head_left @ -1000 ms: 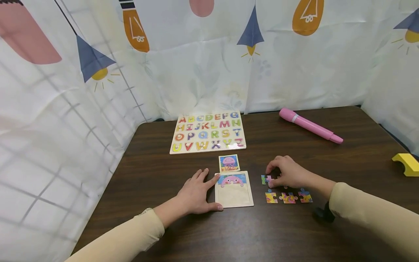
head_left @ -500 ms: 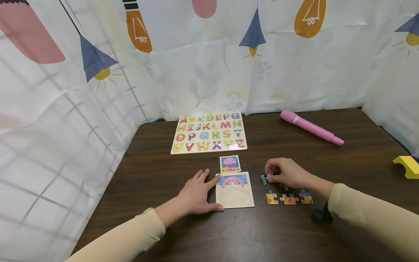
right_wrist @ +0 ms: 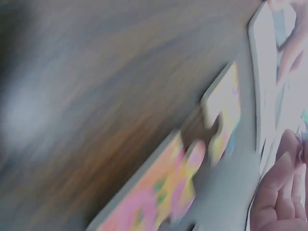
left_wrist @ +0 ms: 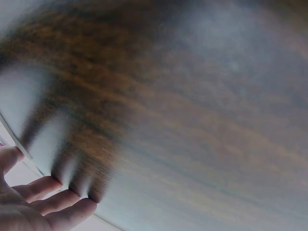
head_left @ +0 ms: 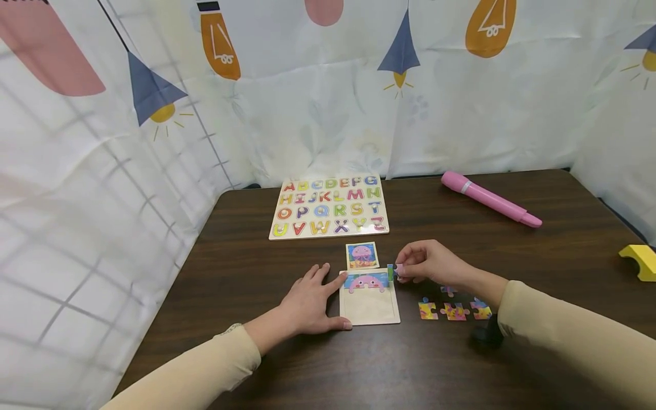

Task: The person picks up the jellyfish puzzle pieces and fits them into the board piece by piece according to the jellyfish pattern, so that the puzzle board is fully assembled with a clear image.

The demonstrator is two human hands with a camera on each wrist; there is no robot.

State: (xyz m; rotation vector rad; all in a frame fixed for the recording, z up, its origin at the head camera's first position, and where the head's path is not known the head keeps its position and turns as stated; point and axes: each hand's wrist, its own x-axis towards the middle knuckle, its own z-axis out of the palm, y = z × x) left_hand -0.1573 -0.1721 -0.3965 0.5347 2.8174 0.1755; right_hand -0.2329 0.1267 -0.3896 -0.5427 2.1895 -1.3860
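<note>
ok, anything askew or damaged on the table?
Nothing spilled or visibly damaged. The pink pen-shaped object lies diagonally beyond the right hand, while the letter board sits roughly square to the back edge of the table.

Two puzzle pieces [right_wrist: 156,190], pale board [right_wrist: 263,72], hands [right_wrist: 284,192] at right

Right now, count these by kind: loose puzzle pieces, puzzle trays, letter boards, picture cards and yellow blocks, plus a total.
Loose puzzle pieces: 5 in view (4 on the table, 1 in the right hand)
Puzzle tray: 1
Letter board: 1
Picture card: 1
Yellow block: 1
Total: 9
</note>
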